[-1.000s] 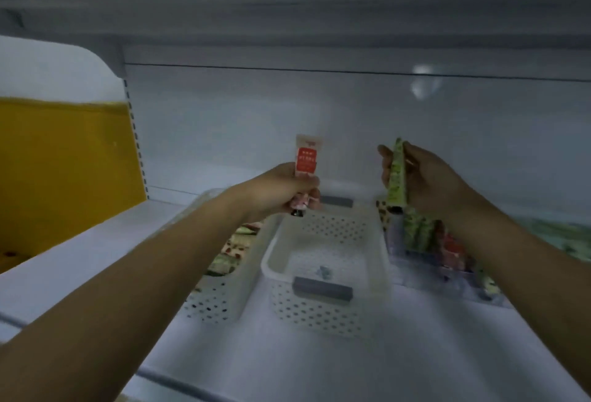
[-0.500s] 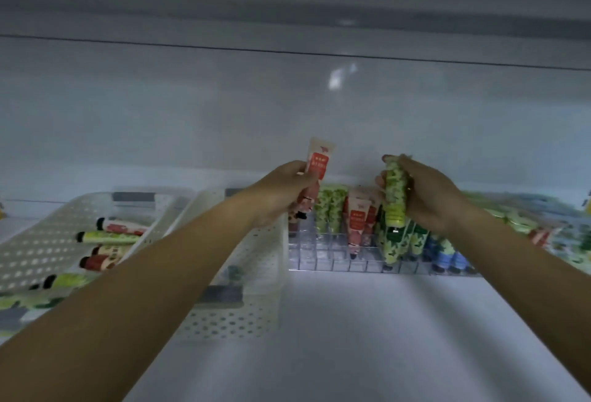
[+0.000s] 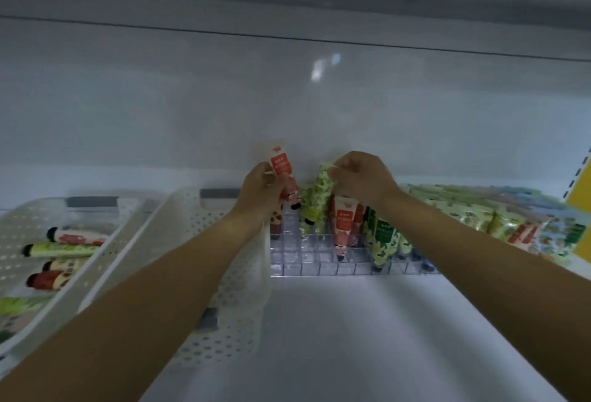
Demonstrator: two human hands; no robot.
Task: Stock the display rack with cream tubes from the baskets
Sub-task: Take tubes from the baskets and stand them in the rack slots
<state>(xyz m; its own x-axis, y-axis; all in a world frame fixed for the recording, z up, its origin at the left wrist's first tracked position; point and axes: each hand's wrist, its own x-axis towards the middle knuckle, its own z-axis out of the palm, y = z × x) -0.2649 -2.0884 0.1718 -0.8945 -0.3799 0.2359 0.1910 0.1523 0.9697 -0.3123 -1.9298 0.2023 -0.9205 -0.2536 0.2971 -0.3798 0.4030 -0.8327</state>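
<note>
Left hand point(image 3: 259, 192) grips a red cream tube point(image 3: 284, 179), right hand point(image 3: 361, 177) a green one point(image 3: 319, 196) — both cap-down just above the clear rack point(image 3: 319, 265). Rack partly filled; the far-left basket point(image 3: 19, 232) holds more tubes — stocking unfinished.

My rack point(image 3: 319, 265) is clear glossy plastic, the baskets point(image 3: 204, 225) matt white perforated plastic, the tubes point(image 3: 343, 225) smooth printed plastic, the shelf point(image 3: 351, 337) smooth white.

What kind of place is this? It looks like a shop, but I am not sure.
Probably a shop shelf being stocked. A clear display rack stands on a white shelf with many cream tubes upright in its cells, more tubes wait in white baskets, and each hand holds one tube above the rack.
</note>
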